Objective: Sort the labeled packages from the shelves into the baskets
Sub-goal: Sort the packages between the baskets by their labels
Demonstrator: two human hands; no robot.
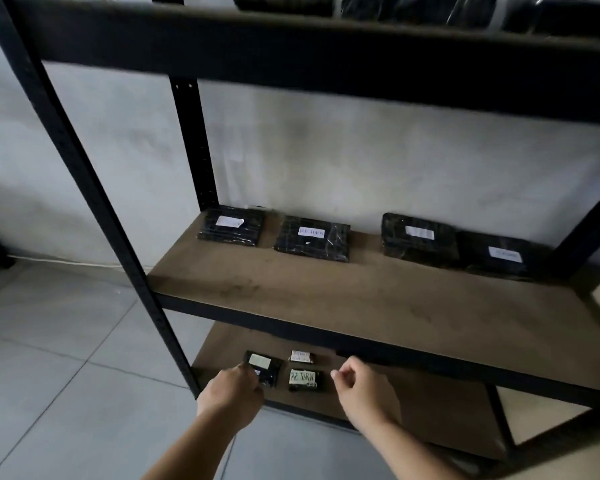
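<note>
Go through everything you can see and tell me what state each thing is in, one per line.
Left hand: gripping the leftmost small package on the bottom shelf.
Right hand: loosely curled, holding nothing.
RETURN small package: lying flat, untouched.
Four wrapped packages: lying flat on the middle shelf.

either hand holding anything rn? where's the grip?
Left hand pinches the small black package at its near-left edge. Right hand holds nothing.

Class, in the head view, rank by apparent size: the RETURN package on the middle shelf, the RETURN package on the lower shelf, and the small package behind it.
1. RETURN package on the middle shelf, largest.
2. RETURN package on the lower shelf.
3. Small package behind it, smallest, though the shelf edge may hide part.
</note>
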